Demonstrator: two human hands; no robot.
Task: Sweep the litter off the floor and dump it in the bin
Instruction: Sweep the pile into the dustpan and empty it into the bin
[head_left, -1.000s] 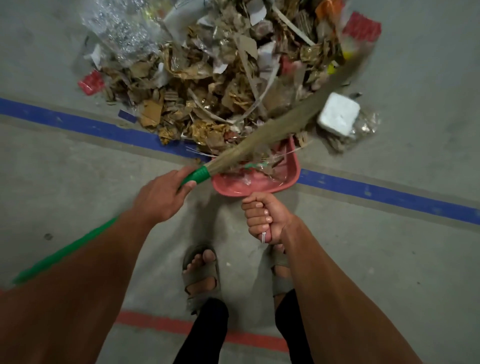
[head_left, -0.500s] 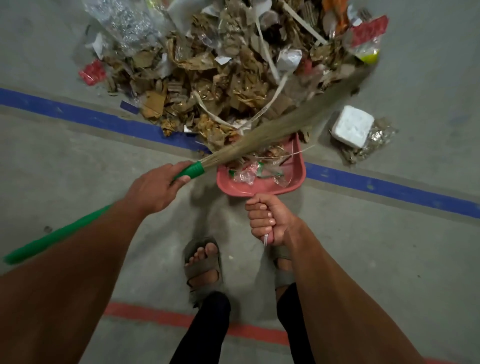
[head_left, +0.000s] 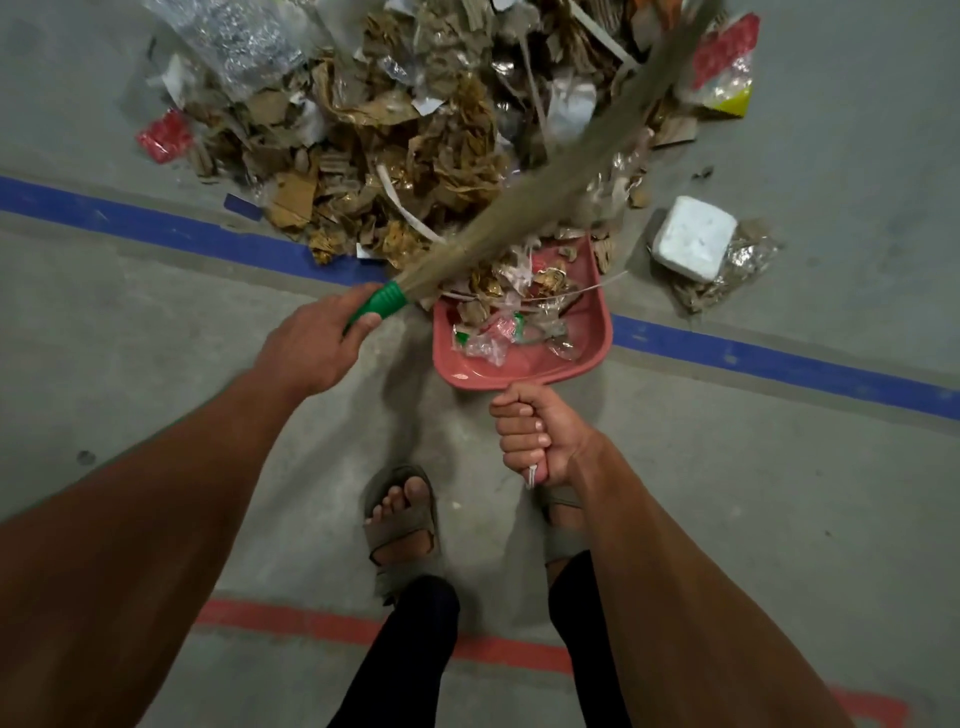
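Grey concrete floor (head_left: 779, 493), dim light. A blue line (head_left: 130, 226) runs across it from left to lower right; a red line (head_left: 332, 626) crosses nearer me, behind my feet. Litter (head_left: 405, 145), mostly torn cardboard, paper and clear plastic, is heaped beyond the blue line, reaching the top edge of view. A white foam block (head_left: 693, 244) sits apart on the pile's right, on crumpled plastic; a red wrapper (head_left: 165, 136) lies at its left fringe. My left hand (head_left: 311, 348) is closed around the green handle of the broom (head_left: 545, 182), thumb on top, just below the bristle collar; bristles slant up and right over the pile, blurred. My right hand (head_left: 540, 441) is a tight fist on the handle of the pink dustpan (head_left: 597, 332), knuckles left, a white cord hanging from the fist. Pan rests on the floor across the blue line, mouth against the pile, holding wrappers and scraps. Both forearms extend forward and down, bare. Sandalled feet stand below the pan.
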